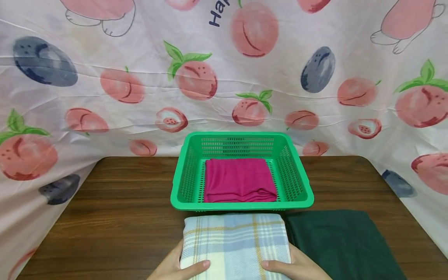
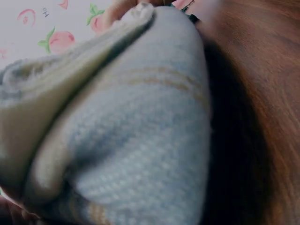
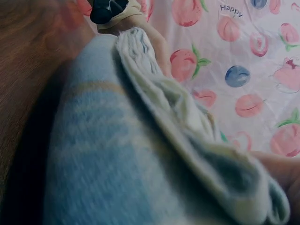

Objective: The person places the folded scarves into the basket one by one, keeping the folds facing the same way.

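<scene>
A thickly folded plaid cloth [image 1: 238, 245], pale blue, cream and tan, is held between both hands at the near side of the table. My left hand [image 1: 171, 266] grips its left edge, thumb on top; my right hand [image 1: 301, 264] does likewise on the right. The fingers under the cloth are hidden in the head view. Both wrist views are filled by the fuzzy plaid cloth [image 2: 145, 126], its stacked layers showing at the side. Just beyond it stands a green plastic basket [image 1: 242, 206] with a folded magenta cloth [image 1: 238, 179] lying inside.
A dark green folded cloth [image 1: 343, 241] lies on the right of the brown wooden table [image 1: 115, 217], beside the plaid one. Behind and along both sides hangs a white sheet [image 1: 147, 46] printed with fruit.
</scene>
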The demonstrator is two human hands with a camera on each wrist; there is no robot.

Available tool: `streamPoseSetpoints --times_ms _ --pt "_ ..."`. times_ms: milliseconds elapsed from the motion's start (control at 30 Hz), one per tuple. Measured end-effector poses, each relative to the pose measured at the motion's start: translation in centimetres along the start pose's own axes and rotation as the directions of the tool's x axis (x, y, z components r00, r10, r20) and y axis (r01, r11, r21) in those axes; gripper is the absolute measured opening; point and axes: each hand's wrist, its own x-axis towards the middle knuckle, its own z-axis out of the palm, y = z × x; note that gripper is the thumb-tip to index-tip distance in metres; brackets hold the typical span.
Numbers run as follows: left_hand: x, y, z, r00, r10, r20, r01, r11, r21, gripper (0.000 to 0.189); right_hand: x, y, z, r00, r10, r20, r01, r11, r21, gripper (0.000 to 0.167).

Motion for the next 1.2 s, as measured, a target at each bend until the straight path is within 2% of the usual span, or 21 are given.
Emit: streamPoseSetpoints --times_ms 233,367,633,767,867,967,1033,1100,1200 --pt "-0.7 1.1 0.4 1.000 -0.014 -0.005 0.014 0.998 -0.069 0.069 -1.5 -1.1 0.3 0.999 0.034 -0.041 -0.035 0.999 -0.027 0.063" --pt "-1.1 1.9 0.6 0.999 -0.028 -0.015 0.026 0.995 -0.093 0.071 -2.4 -2.2 0.6 0.997 0.048 -0.057 -0.051 0.997 -0.053 0.066" --pt "-1.6 5.6 1.0 0.999 0.025 -0.032 -0.025 1.000 0.000 0.068 -3.4 -5.1 0.5 0.998 0.008 -0.065 -0.019 0.985 -0.170 0.053" --pt "-1.4 7.2 0.8 0.999 0.024 -0.033 -0.024 0.999 -0.023 0.072 -3.2 -6.4 0.4 0.996 0.003 -0.090 -0.022 0.977 -0.213 0.048" --pt "-1.0 8.0 0.5 0.997 0.054 -0.053 -0.054 0.999 0.003 0.072 -2.8 -7.4 0.4 0.993 -0.053 -0.109 0.016 0.949 -0.313 0.048" --pt "-0.3 9.0 -0.2 0.994 0.086 -0.069 -0.083 0.996 0.041 0.071 -2.1 -8.3 0.3 0.985 -0.107 -0.133 0.053 0.932 -0.358 0.050" --pt "0.2 9.8 -0.8 0.992 0.100 -0.083 -0.095 0.994 0.060 0.071 -1.7 -8.9 0.2 0.979 -0.126 -0.161 0.061 0.932 -0.356 0.052" --pt "0.7 10.6 -1.4 0.990 0.088 -0.114 -0.080 0.994 0.074 0.070 -1.4 -9.6 0.3 0.971 -0.131 -0.199 0.055 0.936 -0.347 0.055" --pt "1.2 11.8 -2.0 0.977 0.077 -0.199 -0.045 0.986 0.159 0.072 -0.8 -10.8 0.4 0.958 -0.142 -0.251 0.057 0.946 -0.320 0.060"
